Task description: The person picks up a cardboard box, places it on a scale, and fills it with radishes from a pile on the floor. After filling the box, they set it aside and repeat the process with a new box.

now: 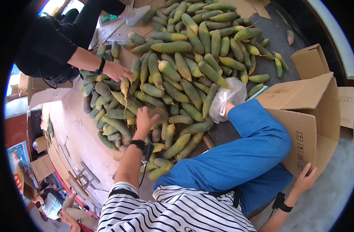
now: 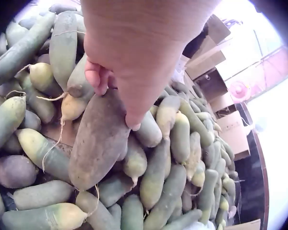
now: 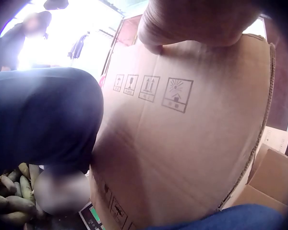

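Green radishes (image 1: 171,47) lie in a large heap. My left hand (image 1: 147,120) is over the near part of it. In the left wrist view, that hand (image 2: 129,62) grips the upper end of a broad, brownish radish (image 2: 100,139), with thumb and fingers on opposite sides. At the right, my right hand (image 1: 305,181) grips the edge of an open cardboard box (image 1: 289,127). The right wrist view shows this hand (image 3: 197,24) at the top of the box's printed side (image 3: 182,134), a fingertip against the cardboard; its other fingers are partly hidden.
Another person's hand (image 1: 117,70) touches the heap from the upper left. A plastic bag (image 1: 231,96) lies by my blue-trousered leg (image 1: 231,154). More cartons (image 1: 345,106) stand at the far right, and a scale with a green display (image 1: 107,18) is at the top left.
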